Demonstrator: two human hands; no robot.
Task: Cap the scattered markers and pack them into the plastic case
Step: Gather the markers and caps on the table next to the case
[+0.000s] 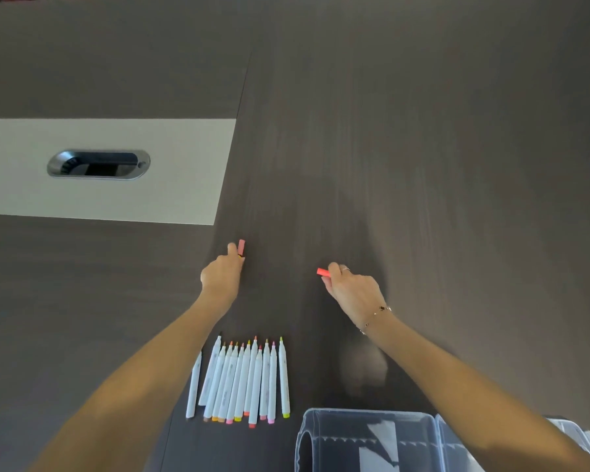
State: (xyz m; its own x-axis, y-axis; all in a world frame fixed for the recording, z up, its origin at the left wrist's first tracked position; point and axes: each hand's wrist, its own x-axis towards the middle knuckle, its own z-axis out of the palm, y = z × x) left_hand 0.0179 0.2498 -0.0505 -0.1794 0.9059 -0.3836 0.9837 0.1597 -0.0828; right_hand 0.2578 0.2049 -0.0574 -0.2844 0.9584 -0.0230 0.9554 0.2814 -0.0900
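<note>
Several white uncapped markers (242, 379) with coloured tips lie side by side on the dark table, between my forearms. My left hand (220, 275) reaches forward past them and pinches a pink cap (241, 247). My right hand (353, 289), with a ring and a bracelet, pinches a red-orange cap (323, 272) that sticks out to the left. The clear plastic case (372, 441) stands open at the bottom edge, partly hidden under my right forearm.
A white inset panel (171, 172) with an oval metal cable port (97, 164) lies at the far left of the dark wood table (423, 131). A seam in the tabletop runs from the top middle down toward the markers.
</note>
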